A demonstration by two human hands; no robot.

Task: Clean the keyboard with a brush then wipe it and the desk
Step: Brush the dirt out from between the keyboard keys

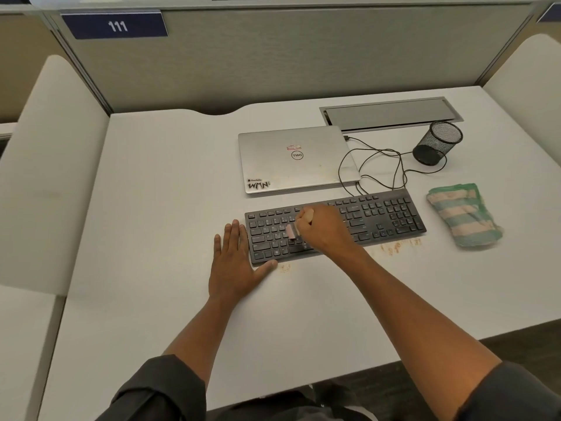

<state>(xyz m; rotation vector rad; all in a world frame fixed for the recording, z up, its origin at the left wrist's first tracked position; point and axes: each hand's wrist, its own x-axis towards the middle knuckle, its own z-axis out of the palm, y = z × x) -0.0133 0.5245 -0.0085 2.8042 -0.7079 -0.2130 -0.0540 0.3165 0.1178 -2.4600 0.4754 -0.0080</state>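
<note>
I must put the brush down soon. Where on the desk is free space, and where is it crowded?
Free: the desk left of the laptop and left hand, and the near strip before the keyboard. Crowded: the right, with cable, mesh cup, cloth, crumbs.

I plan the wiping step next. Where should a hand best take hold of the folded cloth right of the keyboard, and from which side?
Probably take the cloth from above, pinching across its short width near the middle. It lies flat and folded, a soft thick pad, so a top pinch gathers the layers. The right hand is nearer, but it holds the brush; the left hand rests flat by the keyboard.
</note>
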